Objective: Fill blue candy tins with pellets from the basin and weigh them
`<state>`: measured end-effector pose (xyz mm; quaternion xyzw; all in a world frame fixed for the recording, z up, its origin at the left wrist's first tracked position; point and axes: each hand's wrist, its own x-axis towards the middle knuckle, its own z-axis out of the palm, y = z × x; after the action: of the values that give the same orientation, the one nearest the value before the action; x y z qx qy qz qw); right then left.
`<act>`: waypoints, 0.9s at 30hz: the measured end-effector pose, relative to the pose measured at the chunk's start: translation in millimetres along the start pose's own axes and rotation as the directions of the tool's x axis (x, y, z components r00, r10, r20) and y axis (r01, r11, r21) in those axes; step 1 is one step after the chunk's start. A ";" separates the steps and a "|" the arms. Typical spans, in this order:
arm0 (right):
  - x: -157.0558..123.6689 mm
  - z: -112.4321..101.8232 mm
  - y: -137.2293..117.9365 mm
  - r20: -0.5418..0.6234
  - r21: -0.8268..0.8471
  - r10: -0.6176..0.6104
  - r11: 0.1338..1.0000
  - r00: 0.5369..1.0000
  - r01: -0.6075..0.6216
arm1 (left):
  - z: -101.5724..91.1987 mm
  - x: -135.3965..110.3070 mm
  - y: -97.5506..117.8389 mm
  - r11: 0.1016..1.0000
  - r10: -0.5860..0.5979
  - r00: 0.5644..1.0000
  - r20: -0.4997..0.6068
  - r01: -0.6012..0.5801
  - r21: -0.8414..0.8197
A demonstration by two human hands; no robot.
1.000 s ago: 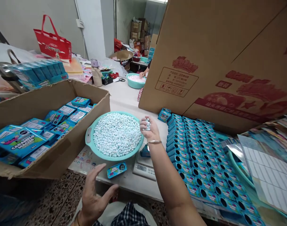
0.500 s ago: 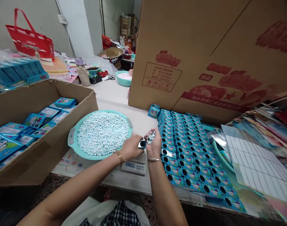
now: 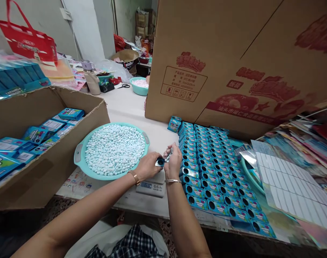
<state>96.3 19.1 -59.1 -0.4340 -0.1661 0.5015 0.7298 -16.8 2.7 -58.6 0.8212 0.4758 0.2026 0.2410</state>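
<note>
Since half a second ago, the right hand (image 3: 174, 159) has tipped inward, toward the blue tin (image 3: 160, 162). From the head view, it cups pale candies (image 3: 168, 153), fingers curled; the left hand (image 3: 149, 166) pinches the tin, hole upward, near the scale (image 3: 150, 190), between the candy-filled basin (image 3: 105, 176) and the rows of tins (image 3: 210, 175).

From here I have both arms stretched over the front edge of the desk (image 3: 125, 107): the left arm (image 3: 85, 211) slants in from the lower left, the right arm (image 3: 179, 209) rises more steeply. My left hand (image 3: 149, 167) grips, back upward, fingers (image 3: 155, 155) bent; my right hand (image 3: 174, 161) is cupped just beside it
</note>
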 end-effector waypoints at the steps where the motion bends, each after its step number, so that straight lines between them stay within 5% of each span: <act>1: 2.0 -1.1 -1.1 -0.002 0.015 0.031 0.999 1.000 -0.031 | 0.2 -0.1 0.0 1.000 0.003 1.000 0.002 -0.003 0.003; 7: 17.3 -17.2 -19.3 0.078 0.285 0.278 0.914 0.957 -0.288 | -12.3 -2.8 -6.6 1.000 0.017 0.999 0.036 -0.017 -0.005; 15: 15.4 -29.4 -36.8 0.133 0.417 0.311 0.844 0.941 -0.338 | -62.8 -23.3 -18.6 0.997 0.017 0.999 -0.032 -0.019 -0.076; 27: 2.6 -13.8 -30.4 0.074 0.287 0.276 0.915 0.958 -0.285 | -40.4 -19.7 -6.9 0.988 0.142 0.989 0.033 -0.144 0.057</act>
<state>124.8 11.3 -43.1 -0.3316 -0.0373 0.6268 0.7041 -53.4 -3.5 -32.3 0.8630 0.4178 0.1931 0.2082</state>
